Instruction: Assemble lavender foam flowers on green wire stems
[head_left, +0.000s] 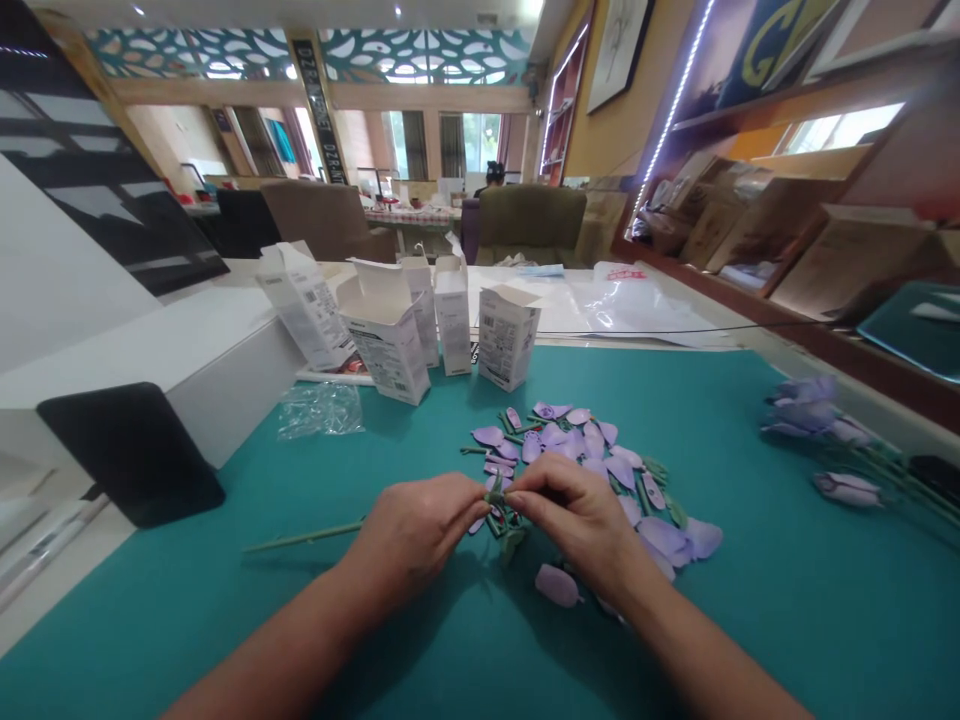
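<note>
My left hand (412,530) grips a thin green artificial flower stem (304,537), which runs out to the left across the teal mat (750,610). My right hand (577,520) pinches a small green piece (495,496) at the stem's upper end, with the fingertips of both hands meeting there. Just beyond them lies a loose pile of lilac fabric petals (577,447) mixed with green bits. A single lilac petal (556,585) rests below my right hand.
Several open white cartons (382,340) stand at the mat's far edge beside a clear plastic wrapper (319,410). Lilac artificial flowers (814,412) lie at the right. A black flat panel (127,455) sits at the left. A seated person (491,178) is far back.
</note>
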